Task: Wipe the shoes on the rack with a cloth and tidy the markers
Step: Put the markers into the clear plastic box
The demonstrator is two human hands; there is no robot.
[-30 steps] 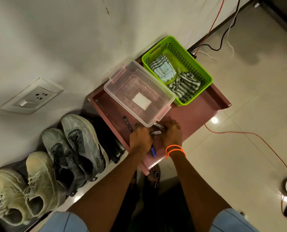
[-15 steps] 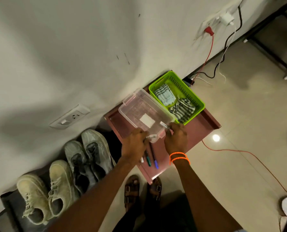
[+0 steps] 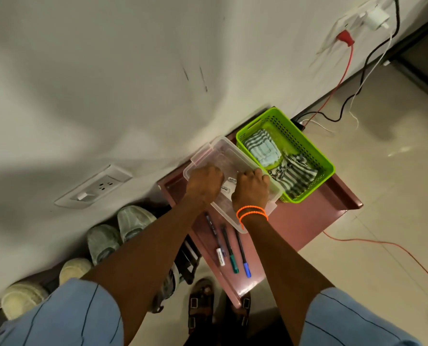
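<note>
While both hands reach into the clear plastic bin (image 3: 208, 151) on the pink rack top (image 3: 307, 221), left hand (image 3: 204, 181) and right hand (image 3: 251, 187) each pinch a white-labelled marker, three markers (image 3: 229, 248) lie just beside the bin, striped cloths (image 3: 282, 161) fill the green basket (image 3: 315, 156).

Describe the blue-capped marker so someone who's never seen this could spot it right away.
Find the reddish-brown table against the wall. In front of the clear plastic box, markers lie side by side. The blue-capped marker is the rightmost, beside the green-capped marker.
</note>
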